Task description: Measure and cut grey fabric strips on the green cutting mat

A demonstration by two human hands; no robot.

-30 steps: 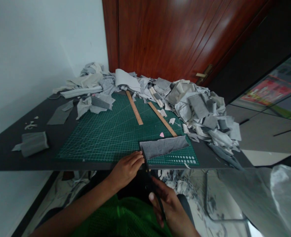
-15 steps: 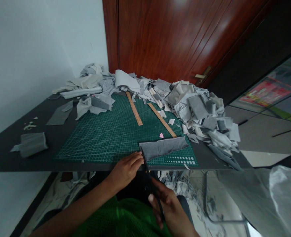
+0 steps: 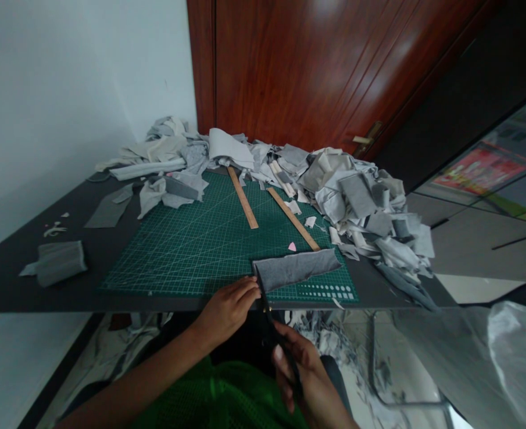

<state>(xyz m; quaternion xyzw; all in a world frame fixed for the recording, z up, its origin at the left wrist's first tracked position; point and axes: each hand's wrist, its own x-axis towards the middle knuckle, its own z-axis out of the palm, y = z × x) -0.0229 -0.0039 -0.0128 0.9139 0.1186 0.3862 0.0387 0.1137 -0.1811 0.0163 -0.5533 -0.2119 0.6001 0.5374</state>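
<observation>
Grey cloth strip (image 3: 299, 269), black scissors (image 3: 268, 319) at end

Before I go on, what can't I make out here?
All in the head view:
How the left hand meets the grey cloth: too small, dark.
Handles of the scissors: partly covered by the right hand.
Any marks on the wooden rulers: too small.
Bright picture: blurred, cut off by the right edge.

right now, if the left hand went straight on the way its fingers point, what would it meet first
Probably the dark scissors blades, close beside the left hand, with the gray cloth strip just beyond; depth and contact there are hard to judge.
</observation>
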